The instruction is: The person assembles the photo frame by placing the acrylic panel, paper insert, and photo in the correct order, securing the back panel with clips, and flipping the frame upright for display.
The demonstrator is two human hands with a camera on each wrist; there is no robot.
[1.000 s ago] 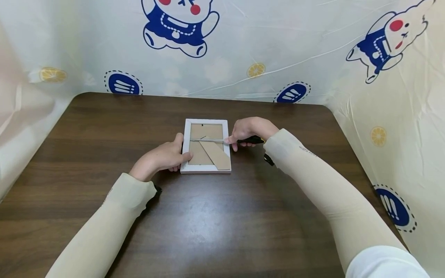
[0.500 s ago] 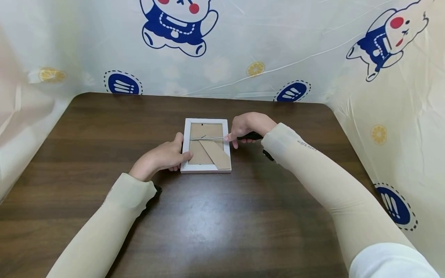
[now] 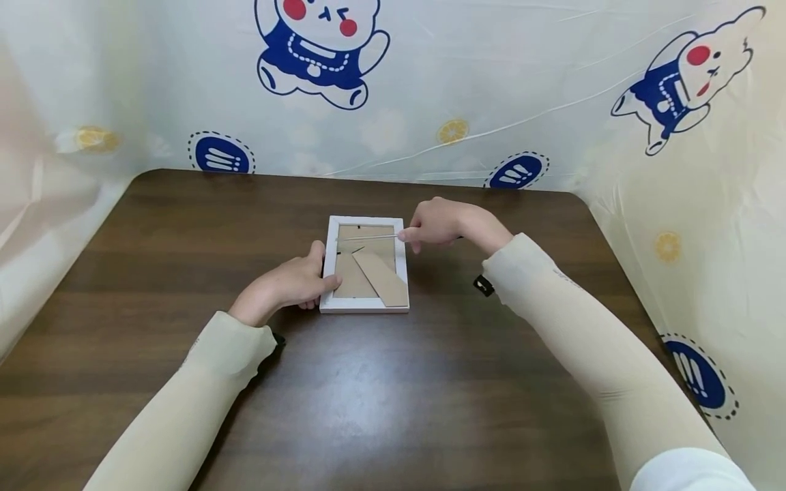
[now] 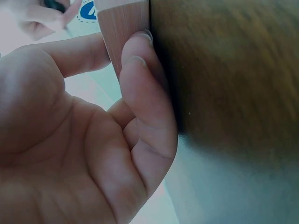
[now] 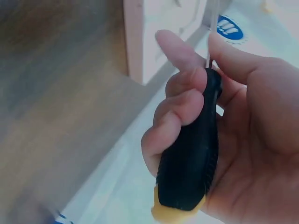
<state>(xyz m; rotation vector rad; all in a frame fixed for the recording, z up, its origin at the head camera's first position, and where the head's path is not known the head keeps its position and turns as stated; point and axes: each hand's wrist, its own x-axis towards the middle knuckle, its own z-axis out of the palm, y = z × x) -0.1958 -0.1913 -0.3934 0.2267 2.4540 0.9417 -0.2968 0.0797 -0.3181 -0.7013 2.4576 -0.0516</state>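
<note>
Photo frame (image 3: 401, 262) lies back-up on desk (image 3: 362, 409), between hands. Screwdriver (image 5: 187, 158) shaft sits higher across backing board (image 3: 350, 269) than half second ago, leaving dark tab (image 3: 338, 253) exposed; board looks in place, work likely unfinished. Frame white, stand flap (image 3: 382, 276) tan, slanting. Left hand's (image 3: 291, 279) grip pinches frame's left side; right hand's (image 3: 439, 224) grip wraps screwdriver handle. Tip contact hard to tell.

It's long cream sleeves (image 3: 589, 334) with tiny dark lettering (image 3: 563, 276), kinda bunchy cuffs (image 3: 242, 341), little black gizmos (image 3: 484, 285) beside them, plus a white outer sleeve (image 3: 690, 470).
</note>
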